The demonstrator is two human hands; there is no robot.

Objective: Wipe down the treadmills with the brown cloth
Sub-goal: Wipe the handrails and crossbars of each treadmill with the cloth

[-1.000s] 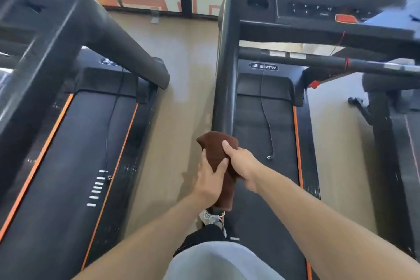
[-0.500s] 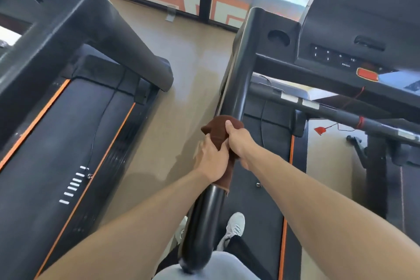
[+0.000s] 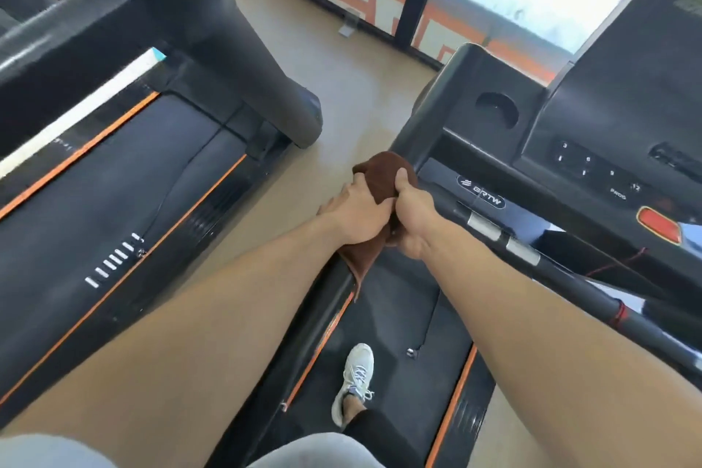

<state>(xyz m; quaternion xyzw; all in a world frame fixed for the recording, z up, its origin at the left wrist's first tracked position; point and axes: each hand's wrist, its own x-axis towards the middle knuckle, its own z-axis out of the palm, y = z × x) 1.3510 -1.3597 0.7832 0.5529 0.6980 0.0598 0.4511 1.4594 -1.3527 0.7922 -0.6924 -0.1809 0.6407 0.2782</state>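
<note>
The brown cloth is wrapped over the left handrail of the right-hand treadmill, close to where the rail meets the console. My left hand grips the cloth from the left side. My right hand grips it from the right, thumb on top. A loose end of the cloth hangs below my hands. The rail under my hands is hidden by the cloth.
The console with buttons and a red stop button stands to the right. A second treadmill with its own handrail stands on the left. Beige floor runs between them. My white shoe rests on the right treadmill's belt.
Both hands have slid the cloth forward along the handrail toward the console. The view has moved forward with them.
</note>
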